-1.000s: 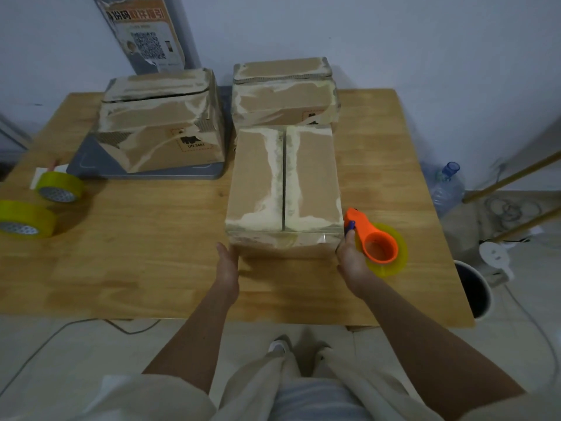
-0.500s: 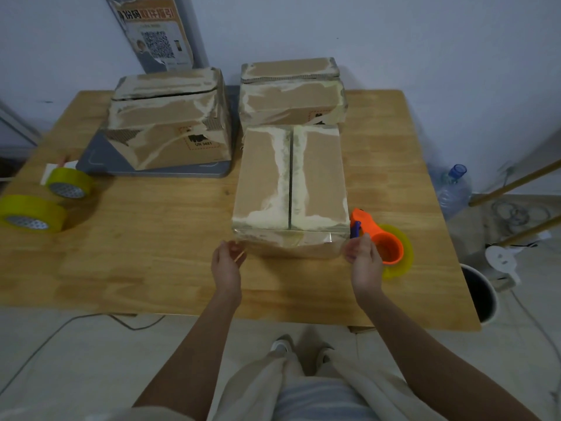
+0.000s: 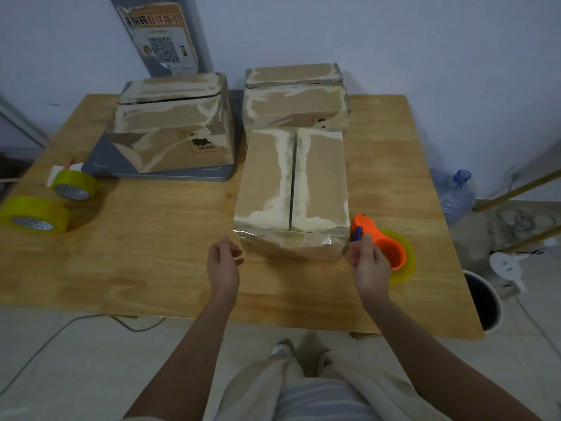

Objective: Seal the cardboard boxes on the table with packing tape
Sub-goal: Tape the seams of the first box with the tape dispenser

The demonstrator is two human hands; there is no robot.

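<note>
Three cardboard boxes [image 3: 291,189] on the surface [image 3: 151,253], nearest one by the front edge, right hand [image 3: 372,264] grip holding orange tape dispenser [image 3: 384,247] beside it, left hand [image 3: 223,265] grip loose, holding nothing.

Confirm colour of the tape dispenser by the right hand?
Orange dispenser, blue tab; head view.

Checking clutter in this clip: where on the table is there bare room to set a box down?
Bare wood lies between the tape rolls and the near box, and right of that box behind the dispenser. The back is crowded: two boxes and a grey tray.
</note>
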